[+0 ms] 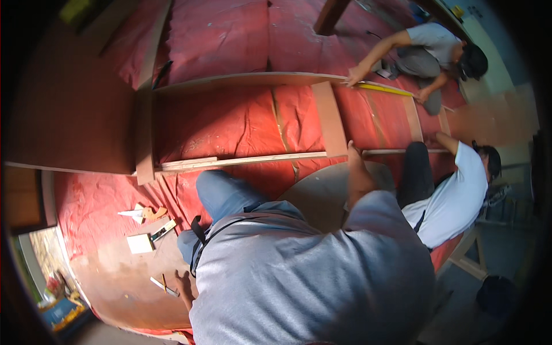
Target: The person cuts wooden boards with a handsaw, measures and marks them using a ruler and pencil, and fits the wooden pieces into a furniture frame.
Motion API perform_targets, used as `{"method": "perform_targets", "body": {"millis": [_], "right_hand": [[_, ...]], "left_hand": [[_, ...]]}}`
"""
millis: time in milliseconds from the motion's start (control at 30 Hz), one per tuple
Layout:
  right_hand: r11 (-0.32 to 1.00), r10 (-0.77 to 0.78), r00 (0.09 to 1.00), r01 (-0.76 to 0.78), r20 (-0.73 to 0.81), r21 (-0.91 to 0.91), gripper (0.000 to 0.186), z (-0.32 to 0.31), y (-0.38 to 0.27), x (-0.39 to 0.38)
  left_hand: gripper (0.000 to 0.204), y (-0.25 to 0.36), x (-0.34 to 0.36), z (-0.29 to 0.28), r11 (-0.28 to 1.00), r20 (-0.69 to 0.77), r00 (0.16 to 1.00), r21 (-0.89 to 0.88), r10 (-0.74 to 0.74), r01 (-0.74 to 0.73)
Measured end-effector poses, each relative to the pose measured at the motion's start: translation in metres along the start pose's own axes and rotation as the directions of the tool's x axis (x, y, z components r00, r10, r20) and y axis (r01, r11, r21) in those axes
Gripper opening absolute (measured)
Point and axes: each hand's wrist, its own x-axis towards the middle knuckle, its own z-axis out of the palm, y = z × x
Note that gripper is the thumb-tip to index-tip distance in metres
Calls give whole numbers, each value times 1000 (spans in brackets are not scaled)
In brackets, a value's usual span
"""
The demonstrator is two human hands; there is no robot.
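Here's the left hand (184, 286), fingers spread and apparently empty, low over a broad brown board (115, 282), near a slim yellow pencil (164, 282) and a pale straight strip (172, 291), handy for marking. Up to the right hand (356, 158): it's at the near end of a flat light-brown wooden crosspiece (329, 118), perhaps steadying it, though whether it grips is impossible to tell. That crosspiece spans the long wooden frame (247, 79), lying just ahead of the knees over creased red sheeting (241, 123), probably there to shield the floor. Along its far rail, a crouching co-worker in a grey shirt (432, 41) stretches a yellow tape measure (386, 89) between both hands, presumably keeping it taut for a true reading, while a white-shirted co-worker (451, 195) reaches in from the right.
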Motion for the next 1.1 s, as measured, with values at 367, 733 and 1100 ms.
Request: {"method": "perform_targets", "body": {"millis": [367,733,1100], "right_hand": [[758,-595,804,557,-10,-339,48,18,54,-153],[600,-255,596,715,761,-359,58,-42,159,-237],[585,-500,705,703,502,-404,65,-14,-72,-44]], "left_hand": [[77,30,43,51,984,197,980,-177,30,6],[79,60,87,61,964,306,952,-249,-13,93],[81,-22,42,51,883,217,950,-366,-225,293]]}}
